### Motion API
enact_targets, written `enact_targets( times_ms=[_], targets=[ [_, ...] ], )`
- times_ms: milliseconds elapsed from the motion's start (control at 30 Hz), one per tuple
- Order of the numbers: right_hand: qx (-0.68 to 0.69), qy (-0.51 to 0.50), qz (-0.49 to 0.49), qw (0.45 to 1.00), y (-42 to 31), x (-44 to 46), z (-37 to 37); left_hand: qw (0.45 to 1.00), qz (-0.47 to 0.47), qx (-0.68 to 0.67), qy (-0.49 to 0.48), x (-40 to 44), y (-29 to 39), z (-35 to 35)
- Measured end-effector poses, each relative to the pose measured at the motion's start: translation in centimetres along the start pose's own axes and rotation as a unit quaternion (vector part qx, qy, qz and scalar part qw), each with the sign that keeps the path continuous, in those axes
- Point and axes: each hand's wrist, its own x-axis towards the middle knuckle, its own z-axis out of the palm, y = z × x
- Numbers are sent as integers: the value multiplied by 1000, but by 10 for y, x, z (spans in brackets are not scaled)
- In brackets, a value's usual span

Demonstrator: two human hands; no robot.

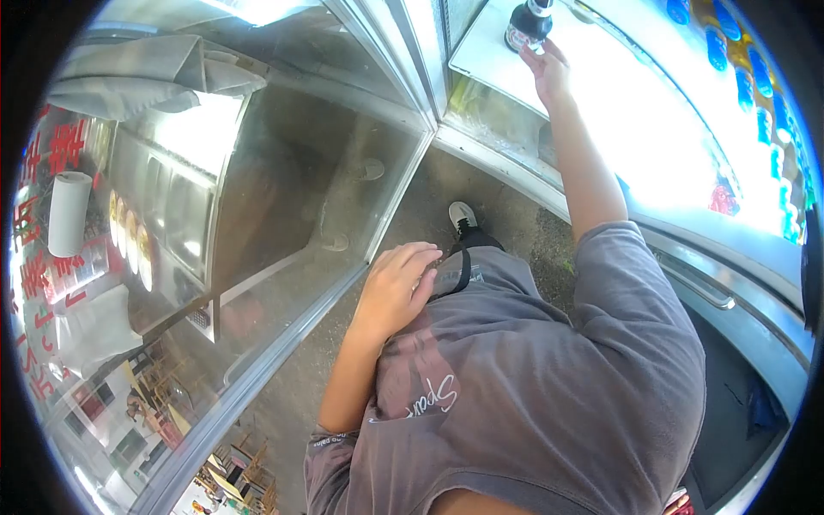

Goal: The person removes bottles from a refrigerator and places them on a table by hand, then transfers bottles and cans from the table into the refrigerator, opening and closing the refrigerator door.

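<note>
At the top of the view, my right hand [548, 70] has its fingers and thumb closed on a dark bottle [526, 33] with a white and red label. The bottle is upright at a white shelf [489, 51] inside a brightly lit glass cabinet; whether its base rests there I cannot tell. My left hand [396, 287] is in front of my waist, holding nothing, its fingers loosely stretched and the thumb apart. Beside its fingertips a dark strap [464, 273] hangs over my grey shirt [549, 386].
A glass door [343, 172] in a metal frame stands to my left, with red lettering and a white paper roll [69, 213] seen beyond or reflected in it. Several blue-capped bottles [745, 88] line the cabinet's right side. A metal handle [699, 287] juts out at right.
</note>
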Motion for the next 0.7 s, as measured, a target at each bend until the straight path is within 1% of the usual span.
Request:
enact_targets(
  times_ms=[100, 200, 300, 367, 400, 433, 467, 500, 533, 633, 700],
  targets=[
    [18, -27, -10, 999, -1, 25, 8, 1000, -7, 1, 0, 1, 1, 2],
    [20, -40, 0, 999, -2, 47, 9, 1000, -14, 0, 5, 3, 2, 4],
    [0, -65, 1, 998, -4, 64, 13, 1000, -20, 5, 12, 4, 3, 4],
    [38, -80, 12, 996, 23, 119, -15, 1000, -21, 12, 15, 3, 1, 5],
    [57, -86, 19, 994, 27, 126, -16, 999, -25, 12, 15, 3, 0, 5],
    [55, -92, 4, 994, 31, 133, -17, 999, -29, 13, 15, 3, 0, 5],
    [-166, -94, -64, 979, 32, 138, -21, 999, -32, 14, 16, 4, 0, 5],
    [-378, -93, -129, 912, 28, 137, -20, 999, -35, 14, 14, 4, 0, 4],
    [-569, -87, -188, 796, 26, 136, -18, 999, -38, 14, 13, 5, -1, 4],
    [-510, -54, -263, 817, 32, 139, -7, 999, -46, 14, 11, 8, -2, 3],
    [-432, -60, -318, 842, 40, 145, 0, 999, -49, 16, 12, 10, -3, 3]
  ],
)
